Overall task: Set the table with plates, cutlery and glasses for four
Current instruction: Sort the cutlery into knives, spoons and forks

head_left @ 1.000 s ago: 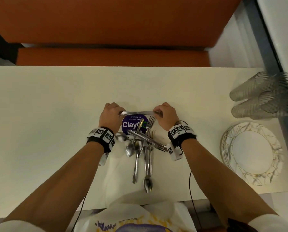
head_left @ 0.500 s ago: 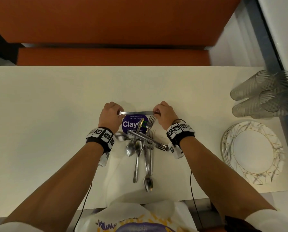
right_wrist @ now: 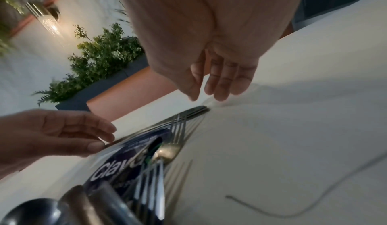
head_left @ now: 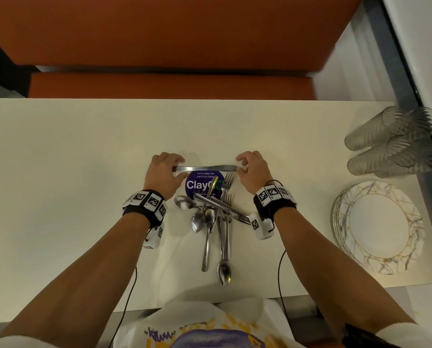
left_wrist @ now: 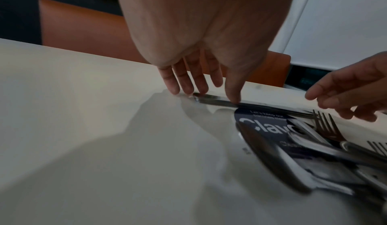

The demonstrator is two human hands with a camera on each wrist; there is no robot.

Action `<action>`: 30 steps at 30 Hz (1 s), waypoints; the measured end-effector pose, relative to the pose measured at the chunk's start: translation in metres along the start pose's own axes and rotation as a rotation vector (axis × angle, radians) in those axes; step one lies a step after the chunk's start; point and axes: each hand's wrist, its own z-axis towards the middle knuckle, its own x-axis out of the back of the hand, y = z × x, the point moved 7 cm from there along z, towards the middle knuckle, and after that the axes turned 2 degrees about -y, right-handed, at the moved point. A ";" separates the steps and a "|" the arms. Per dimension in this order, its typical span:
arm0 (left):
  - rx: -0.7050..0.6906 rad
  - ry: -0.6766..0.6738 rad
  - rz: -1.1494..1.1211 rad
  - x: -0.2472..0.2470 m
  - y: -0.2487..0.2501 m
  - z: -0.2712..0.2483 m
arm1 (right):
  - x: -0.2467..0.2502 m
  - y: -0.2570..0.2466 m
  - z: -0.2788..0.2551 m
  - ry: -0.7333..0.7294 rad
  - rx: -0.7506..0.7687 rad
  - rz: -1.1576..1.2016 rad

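Observation:
A small stack of table knives (head_left: 205,168) lies crosswise on the white table (head_left: 84,159), just beyond a pile of spoons and forks (head_left: 215,217). My left hand (head_left: 178,167) is at the handle end. In the left wrist view its thumb (left_wrist: 232,96) touches the knives (left_wrist: 251,103), and its straight fingers (left_wrist: 188,86) reach the table behind them. My right hand (head_left: 242,164) hovers over the blade tips; in the right wrist view its fingers (right_wrist: 222,86) are straight and clear of the knives (right_wrist: 194,111). A stack of marbled plates (head_left: 375,227) and several glasses (head_left: 396,141) stand at the right.
A round purple sticker (head_left: 197,184) lies on the table, partly under the cutlery. An orange bench (head_left: 169,84) runs along the table's far side. A wall and a dark frame (head_left: 398,71) close the right end behind the glasses. Thin cables hang from both wrists.
Both hands gripped the ends of the knives before. Their fingers have now straightened and spread apart, and the knives lie on the table.

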 end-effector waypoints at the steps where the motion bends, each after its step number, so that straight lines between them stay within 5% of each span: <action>1: -0.007 0.034 0.000 0.003 -0.003 -0.005 | 0.003 -0.003 -0.005 0.040 0.005 0.012; 6: 0.000 0.209 -0.017 0.018 -0.006 -0.046 | -0.005 -0.032 -0.035 0.098 0.080 0.068; 11: 0.092 -0.012 -0.002 -0.007 -0.002 -0.089 | -0.042 -0.062 -0.071 -0.083 0.163 0.047; 17: 0.133 -0.156 0.056 -0.042 0.004 -0.118 | -0.069 -0.058 -0.093 -0.127 0.060 -0.104; 24: 0.157 -0.137 0.054 -0.040 0.008 -0.121 | -0.067 -0.055 -0.096 -0.147 0.006 -0.192; 30: 0.153 0.022 -0.054 -0.011 -0.006 -0.122 | -0.058 -0.040 -0.098 -0.110 -0.041 -0.159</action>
